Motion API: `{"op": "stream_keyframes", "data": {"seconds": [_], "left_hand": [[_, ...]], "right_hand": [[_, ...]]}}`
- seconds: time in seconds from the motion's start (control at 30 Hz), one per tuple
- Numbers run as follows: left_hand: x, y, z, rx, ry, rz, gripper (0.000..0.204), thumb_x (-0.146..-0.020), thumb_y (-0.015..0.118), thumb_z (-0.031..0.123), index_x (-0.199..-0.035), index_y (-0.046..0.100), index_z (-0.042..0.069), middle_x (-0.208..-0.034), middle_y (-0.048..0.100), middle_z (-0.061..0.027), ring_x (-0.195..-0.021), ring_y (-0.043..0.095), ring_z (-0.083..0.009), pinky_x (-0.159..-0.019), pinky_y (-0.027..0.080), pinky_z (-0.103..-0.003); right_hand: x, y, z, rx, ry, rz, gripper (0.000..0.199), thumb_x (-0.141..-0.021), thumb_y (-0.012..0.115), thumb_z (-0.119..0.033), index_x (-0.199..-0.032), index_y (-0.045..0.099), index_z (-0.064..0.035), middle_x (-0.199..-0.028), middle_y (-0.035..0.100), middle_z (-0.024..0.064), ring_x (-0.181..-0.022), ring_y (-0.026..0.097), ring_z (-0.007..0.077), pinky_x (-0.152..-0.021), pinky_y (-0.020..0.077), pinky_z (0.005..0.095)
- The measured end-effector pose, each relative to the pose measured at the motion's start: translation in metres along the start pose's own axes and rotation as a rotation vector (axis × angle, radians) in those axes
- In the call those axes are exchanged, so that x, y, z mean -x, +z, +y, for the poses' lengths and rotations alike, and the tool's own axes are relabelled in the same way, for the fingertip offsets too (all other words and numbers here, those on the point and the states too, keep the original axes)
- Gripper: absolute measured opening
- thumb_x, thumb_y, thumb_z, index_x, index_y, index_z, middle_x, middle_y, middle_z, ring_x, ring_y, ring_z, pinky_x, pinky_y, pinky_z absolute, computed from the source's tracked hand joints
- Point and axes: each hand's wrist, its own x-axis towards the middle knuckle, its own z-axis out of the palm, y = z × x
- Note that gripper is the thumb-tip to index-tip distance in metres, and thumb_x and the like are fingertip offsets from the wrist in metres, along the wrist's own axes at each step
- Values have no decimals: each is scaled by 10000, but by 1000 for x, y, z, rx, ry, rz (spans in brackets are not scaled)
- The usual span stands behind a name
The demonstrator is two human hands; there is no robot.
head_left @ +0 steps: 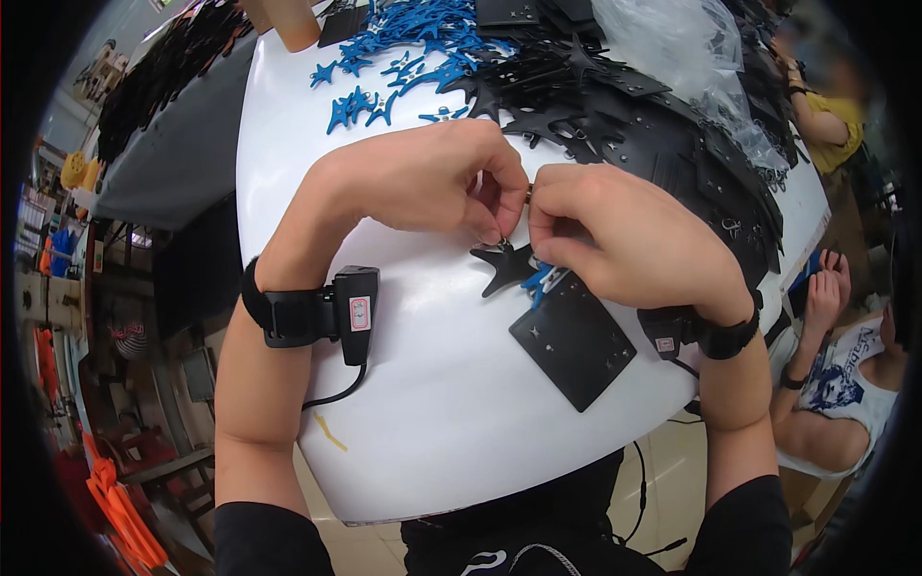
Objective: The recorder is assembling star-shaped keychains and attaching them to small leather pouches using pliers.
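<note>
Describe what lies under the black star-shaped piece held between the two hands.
Under the black star show a blue star-shaped piece, the corner of a flat black card and the white table. The right hand covers how far the blue piece extends.

White round table (432, 422), pale tiled floor (663, 461) beneath, grey-covered table (173, 163) at left, cluttered shelves (58, 240) beyond.

A small assembly workshop: the white worktop (423, 384) carries heaps of black star-shaped pieces (615, 115) and blue star-shaped pieces (423, 38) along its far edge, clear plastic bags (672, 48) beside them, another seated person (845, 384) at its right, and cluttered shelves (48, 240) left of it
</note>
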Motion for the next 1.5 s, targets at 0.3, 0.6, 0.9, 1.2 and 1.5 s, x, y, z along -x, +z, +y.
{"op": "stream_keyframes", "data": {"seconds": [0.3,0.6,0.9,1.2,1.5], "left_hand": [[1,-3,14,100,25,136,82,-896,749,-72,-970,730,-42,-899,753,-67,-864,721,-151,-868,618,-330],[0,-4,8,341,14,235,72,-954,742,-71,-1021,731,-46,-931,745,-55,-849,706,-124,-756,600,-287],[-1,-2,7,313,100,291,137,-961,757,-12,-1028,638,6,-897,698,-26,-832,695,-112,-742,586,-286],[-2,3,14,141,174,358,230,-900,782,-79,-999,598,18,-906,691,-40,-897,757,-163,-847,615,-342],[-7,11,17,190,177,504,178,-890,736,-48,-1033,642,1,-913,727,-45,-863,744,-148,-774,584,-297]], "right_hand": [[0,-20,17,-124,123,97,136,-892,723,-116,-948,758,4,-945,752,174,-913,732,332,-851,568,406],[-5,-17,21,-247,101,114,180,-921,767,-172,-966,778,1,-952,745,179,-900,718,298,-841,566,395],[-8,-11,16,-291,135,209,192,-919,761,-146,-949,777,43,-900,756,170,-823,741,266,-774,575,386],[-10,-10,13,-292,241,209,206,-902,753,-170,-942,789,30,-855,763,162,-807,754,271,-788,584,391],[-13,-8,18,-252,159,362,216,-918,704,-151,-941,771,54,-858,768,189,-824,767,286,-780,586,388]]}}
